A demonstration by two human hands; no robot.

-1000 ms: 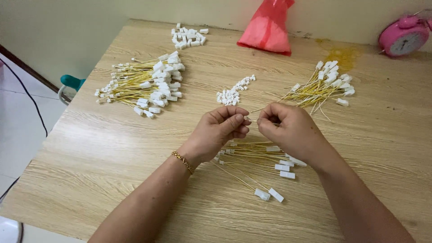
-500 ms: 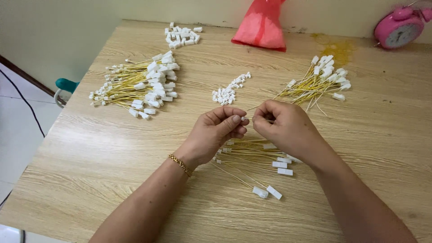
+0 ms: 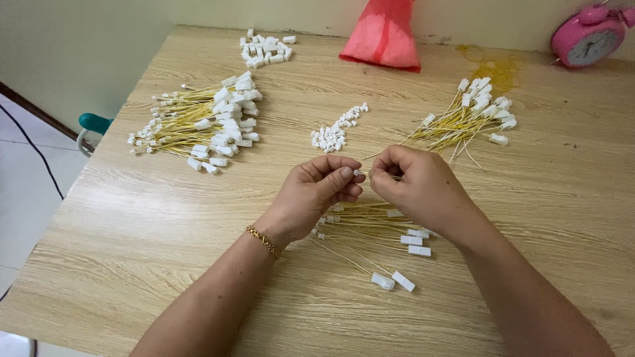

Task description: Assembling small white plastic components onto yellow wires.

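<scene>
- yellow wire (image 3: 380, 153) is being pinched between both hands, as before, above the wooden table (image 3: 132, 225).
- left hand (image 3: 317, 192) and right hand (image 3: 417, 188) are staying closed around a tiny white connector (image 3: 358, 173).

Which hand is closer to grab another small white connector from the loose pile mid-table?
Left, probably. The left hand sits directly below the small connector pile; the right hand is further off and pinches a yellow wire.

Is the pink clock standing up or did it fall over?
Standing up, though it looks tilted. The pink clock sits on the table in the far right corner, its round face toward the camera, bells on top.
</scene>
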